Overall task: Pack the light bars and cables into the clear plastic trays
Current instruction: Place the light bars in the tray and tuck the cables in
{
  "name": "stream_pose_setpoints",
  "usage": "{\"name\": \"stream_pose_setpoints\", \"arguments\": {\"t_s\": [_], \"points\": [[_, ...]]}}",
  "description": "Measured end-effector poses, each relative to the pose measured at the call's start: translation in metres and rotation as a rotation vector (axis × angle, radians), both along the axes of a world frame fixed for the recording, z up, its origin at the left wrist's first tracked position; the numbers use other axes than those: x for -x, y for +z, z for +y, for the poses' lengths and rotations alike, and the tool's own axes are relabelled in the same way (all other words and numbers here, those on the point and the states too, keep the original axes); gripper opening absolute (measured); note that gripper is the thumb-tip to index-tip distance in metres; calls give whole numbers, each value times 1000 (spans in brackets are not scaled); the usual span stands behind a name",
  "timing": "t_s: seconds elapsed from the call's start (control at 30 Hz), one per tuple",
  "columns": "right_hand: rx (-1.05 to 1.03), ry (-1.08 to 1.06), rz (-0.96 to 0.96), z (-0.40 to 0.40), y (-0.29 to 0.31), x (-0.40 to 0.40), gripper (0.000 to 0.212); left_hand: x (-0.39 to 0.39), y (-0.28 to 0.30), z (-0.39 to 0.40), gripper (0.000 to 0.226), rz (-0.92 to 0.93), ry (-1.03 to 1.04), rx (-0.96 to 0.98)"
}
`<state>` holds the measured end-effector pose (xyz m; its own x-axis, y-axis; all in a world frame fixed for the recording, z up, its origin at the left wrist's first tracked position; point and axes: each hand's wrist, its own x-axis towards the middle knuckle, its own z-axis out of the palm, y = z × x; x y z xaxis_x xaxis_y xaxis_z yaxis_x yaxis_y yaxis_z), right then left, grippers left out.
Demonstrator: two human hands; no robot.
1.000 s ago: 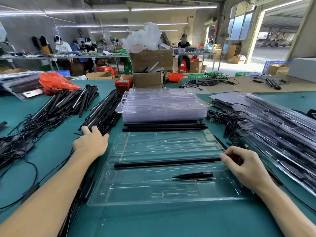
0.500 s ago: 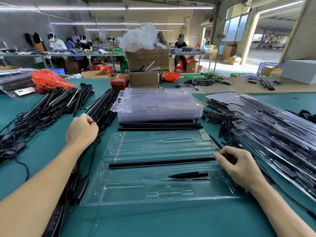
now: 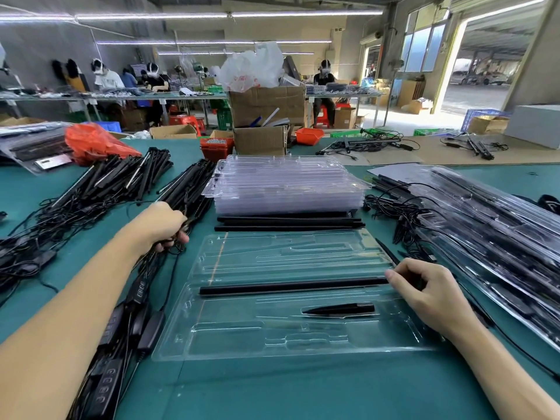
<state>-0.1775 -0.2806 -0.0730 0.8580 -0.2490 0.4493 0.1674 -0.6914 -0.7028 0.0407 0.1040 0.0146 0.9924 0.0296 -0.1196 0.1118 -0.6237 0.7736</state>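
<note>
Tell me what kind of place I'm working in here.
Most likely a factory packing floor: a stack of clear plastic trays on a green-topped work table, heaps of black light bars with cables, and other workers seated at long benches behind.

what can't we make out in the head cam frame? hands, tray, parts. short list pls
- Left hand, head view: curled on the cables and bars; its own fingers hide which piece it grips.
- Right hand: its fingers cover the right end of the light bar in the open tray, so seating there is unknown.
- Packed trays: cut by the right edge; glare hides the contents.
- Controller buttons: markings too small.
</note>
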Motion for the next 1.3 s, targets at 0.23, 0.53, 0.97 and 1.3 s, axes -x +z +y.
{"name": "stream_pose_setpoints", "arguments": {"t_s": [0.23, 0.53, 0.97, 1.3], "points": [[0, -2, 0, 1, 0, -2, 29, 8, 11, 15, 21, 46, -351, 370], [17, -8, -2, 0, -1, -1, 30, 9, 9, 21, 75, 111, 130, -835], [24, -4, -4, 0, 0, -2, 33, -22, -34, 52, 76, 5, -37, -247], [8, -5, 3, 2, 1, -1, 32, -15, -8, 41, 46, -450, 254, -170]]}}
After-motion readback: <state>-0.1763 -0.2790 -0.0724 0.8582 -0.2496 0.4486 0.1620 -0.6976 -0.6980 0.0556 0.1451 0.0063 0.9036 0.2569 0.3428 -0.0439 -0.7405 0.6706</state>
